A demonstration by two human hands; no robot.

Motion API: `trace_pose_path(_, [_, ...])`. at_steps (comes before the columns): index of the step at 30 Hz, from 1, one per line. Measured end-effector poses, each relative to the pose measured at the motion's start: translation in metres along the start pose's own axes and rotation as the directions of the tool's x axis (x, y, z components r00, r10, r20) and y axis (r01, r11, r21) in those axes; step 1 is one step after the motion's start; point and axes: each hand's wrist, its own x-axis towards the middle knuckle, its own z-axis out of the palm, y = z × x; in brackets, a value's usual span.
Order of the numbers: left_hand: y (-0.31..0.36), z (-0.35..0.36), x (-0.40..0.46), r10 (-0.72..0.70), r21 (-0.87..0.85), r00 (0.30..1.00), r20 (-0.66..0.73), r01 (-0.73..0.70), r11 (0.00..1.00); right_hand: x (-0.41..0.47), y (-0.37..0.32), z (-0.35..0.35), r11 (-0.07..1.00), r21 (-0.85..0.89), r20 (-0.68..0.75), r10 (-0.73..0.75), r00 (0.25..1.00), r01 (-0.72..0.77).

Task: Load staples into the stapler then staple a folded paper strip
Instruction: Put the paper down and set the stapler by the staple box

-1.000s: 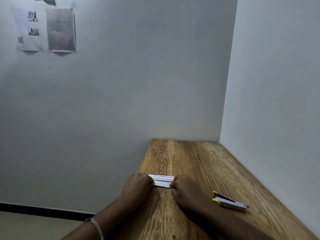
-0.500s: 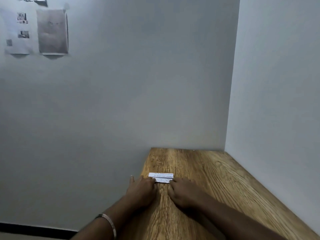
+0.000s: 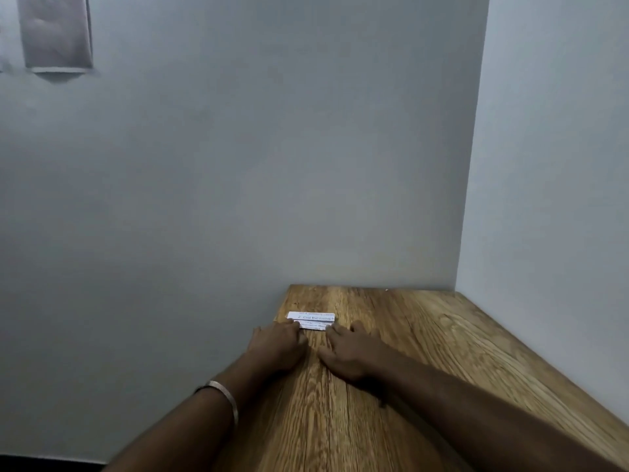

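A folded white paper strip [image 3: 311, 320] with printed text lies flat on the wooden table [image 3: 425, 352], near its left edge. My left hand [image 3: 279, 345] rests palm down, its fingertips pressing on the strip's left near corner. My right hand [image 3: 350, 352] lies palm down beside it, fingertips touching the strip's right near edge. Neither hand lifts the strip. The stapler is out of view.
The table sits in a corner, with a grey wall behind and a white wall [image 3: 544, 199] along its right side. Its left edge drops to the floor. A paper sheet [image 3: 56, 32] hangs high on the back wall. A metal bangle [image 3: 224, 396] circles my left wrist.
My view has tilted up and away, so the stapler at the right has left the frame. Both hands have slid back toward me, uncovering more of the strip.
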Motion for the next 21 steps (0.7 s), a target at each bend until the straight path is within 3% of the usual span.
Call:
trace_pose_path(12, [-0.004, 0.008, 0.005, 0.031, 0.032, 0.999, -0.04, -0.03, 0.999, 0.001, 0.001, 0.004, 1.0, 0.014, -0.045, 0.022, 0.999, -0.021])
trace_pose_path(21, [0.012, -0.007, -0.046, 0.031, 0.046, 0.999, -0.019, -0.03, 0.998, -0.055, -0.003, -0.006, 0.997, 0.07, 0.003, -0.029, 1.0, 0.029])
